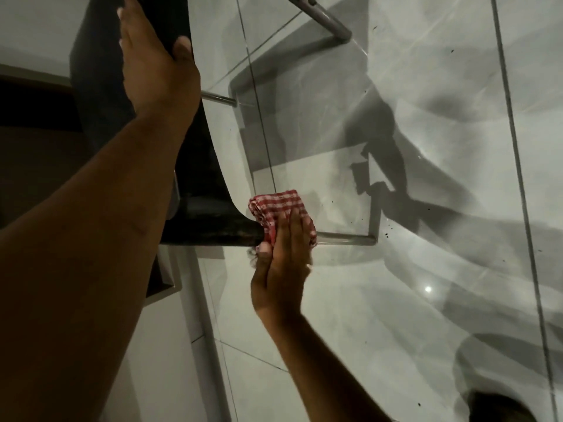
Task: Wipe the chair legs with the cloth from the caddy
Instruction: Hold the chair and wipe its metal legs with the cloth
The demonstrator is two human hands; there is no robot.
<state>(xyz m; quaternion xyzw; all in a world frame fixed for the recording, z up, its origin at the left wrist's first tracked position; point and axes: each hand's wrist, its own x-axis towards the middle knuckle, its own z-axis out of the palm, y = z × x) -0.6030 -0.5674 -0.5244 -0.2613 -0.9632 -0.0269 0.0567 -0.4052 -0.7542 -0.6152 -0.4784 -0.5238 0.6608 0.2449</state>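
A black chair [201, 166] stands at the left, seen from above, with thin metal legs. My left hand [155, 62] grips the top edge of its dark backrest. My right hand [281, 263] holds a red-and-white checked cloth [275, 207] wrapped around the near metal leg [347, 239], right where the leg leaves the black seat. The leg's bare end reaches to the right of the cloth. A second leg [219, 98] shows beside the seat, and a third [329, 19] at the top.
The floor is glossy pale tile [441, 315] with dark grout lines and small dark specks. Strong shadows of the chair and my arms fall across it. Dark furniture [36, 153] lies at the left. My foot [499, 406] shows at the bottom right.
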